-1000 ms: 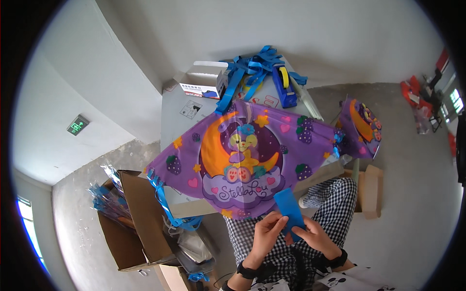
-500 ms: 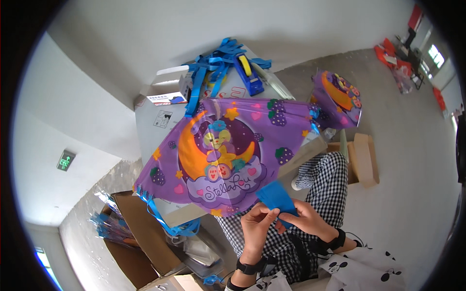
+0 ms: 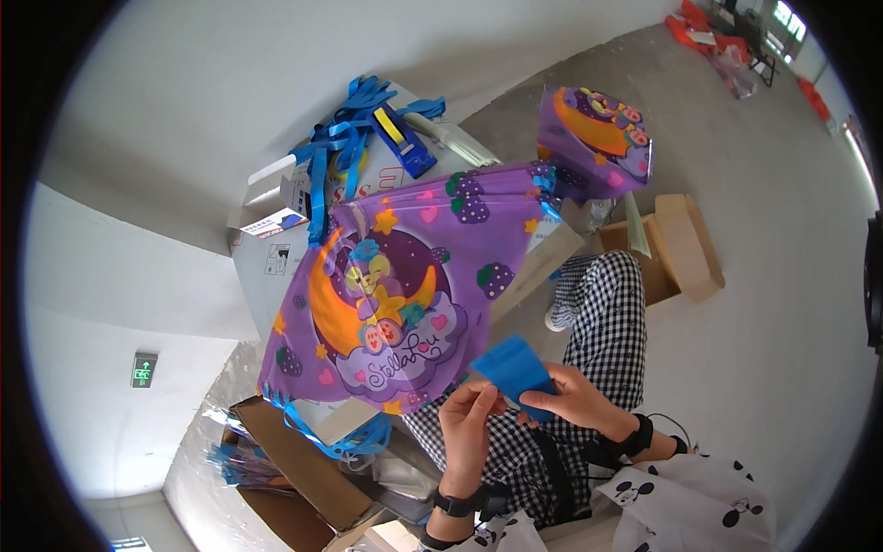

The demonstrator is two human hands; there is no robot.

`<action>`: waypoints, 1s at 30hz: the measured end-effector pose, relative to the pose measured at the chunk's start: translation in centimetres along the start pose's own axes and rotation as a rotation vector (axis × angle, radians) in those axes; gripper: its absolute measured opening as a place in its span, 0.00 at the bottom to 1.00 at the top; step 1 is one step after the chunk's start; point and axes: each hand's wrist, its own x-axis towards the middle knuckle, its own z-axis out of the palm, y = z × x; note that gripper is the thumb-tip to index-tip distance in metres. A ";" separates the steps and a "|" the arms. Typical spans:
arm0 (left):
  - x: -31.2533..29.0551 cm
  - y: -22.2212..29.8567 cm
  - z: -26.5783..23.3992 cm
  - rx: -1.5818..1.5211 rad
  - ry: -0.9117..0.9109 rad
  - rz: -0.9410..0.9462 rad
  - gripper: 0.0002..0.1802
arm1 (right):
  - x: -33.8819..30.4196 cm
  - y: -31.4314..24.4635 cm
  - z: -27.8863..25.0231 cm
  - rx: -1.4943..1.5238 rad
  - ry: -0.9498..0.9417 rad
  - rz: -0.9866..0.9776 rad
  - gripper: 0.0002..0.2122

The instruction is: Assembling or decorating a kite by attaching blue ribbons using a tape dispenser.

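Note:
Over my lap, a flat blue rectangular piece (image 3: 515,368), thin and smooth like folded film or fabric, is held between both hands. Its lower left edge is pinched by the thumb and fingers of my left hand (image 3: 466,428). My right hand (image 3: 581,405) grips its right side, thumb on top and fingers underneath. Just beyond my hands a purple kite-shaped printed sheet (image 3: 469,294), with a cartoon rabbit on a moon, is spread over a white box (image 3: 262,308). Blue ribbons (image 3: 345,440) hang at the sheet's near left corner.
Blue ribbon strips (image 3: 354,138), a blue tape dispenser (image 3: 403,140) and a small open carton (image 3: 276,198) lie on the box's far side. Another purple printed sheet (image 3: 602,152) sticks out right. Cardboard boxes stand on the floor, left (image 3: 308,465) and right (image 3: 685,248).
The view has shifted, so the sheet and box appear further left. The blue piece is turned more face-up between my hands and more of it shows. Both hands still hold it.

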 end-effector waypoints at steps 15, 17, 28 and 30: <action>-0.1 0.0 1.2 0.087 0.045 -0.034 0.04 | 0.1 0.9 -0.6 -0.004 0.064 0.020 0.11; -0.1 0.2 1.3 0.133 0.056 -0.013 0.03 | 0.4 1.0 -0.4 0.048 0.064 0.013 0.12; -0.2 -1.2 0.1 0.135 0.089 0.049 0.04 | 0.2 2.0 0.4 0.152 0.188 -0.019 0.16; -0.2 -1.4 -0.3 0.134 0.089 0.052 0.04 | 0.1 1.9 0.4 0.160 0.189 -0.016 0.16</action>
